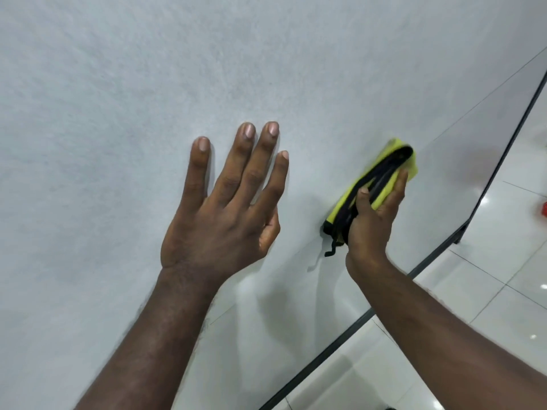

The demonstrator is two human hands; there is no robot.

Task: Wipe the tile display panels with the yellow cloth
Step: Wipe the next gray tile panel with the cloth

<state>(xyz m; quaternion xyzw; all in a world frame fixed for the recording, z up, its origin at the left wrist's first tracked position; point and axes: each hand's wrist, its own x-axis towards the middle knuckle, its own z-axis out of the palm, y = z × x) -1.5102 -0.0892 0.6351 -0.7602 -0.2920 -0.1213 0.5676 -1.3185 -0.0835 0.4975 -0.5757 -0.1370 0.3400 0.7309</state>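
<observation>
A person's left hand [219,220] lies flat against a large, pale grey-white tile display panel [118,99], its four fingers [245,161] straight and spread wide with the fingertips touching the surface and the thumb tucked beside the palm. It holds nothing. The panel's upper stretch shows a faint, mottled, matte grain, while its lower part turns smooth and glossy and catches soft reflections of both forearms. Thin straight seams cross it towards the right.

To the right of the left hand and apart from it, the right hand [373,223] grips a folded yellow cloth [410,164] and presses it to the panel. The thumb is curled over the near side and the fingers wrap the far edge. The cloth is soft and bunched into a long pad, edged with black trim, and a loose black thread hangs from its lower end.

A thin dark metal frame [310,363] borders the panel's lower right edge. Beyond it lie shiny white floor tiles [488,291] with grey grout lines, and a small red object [544,209], too blurred to identify, sits at the far right.
</observation>
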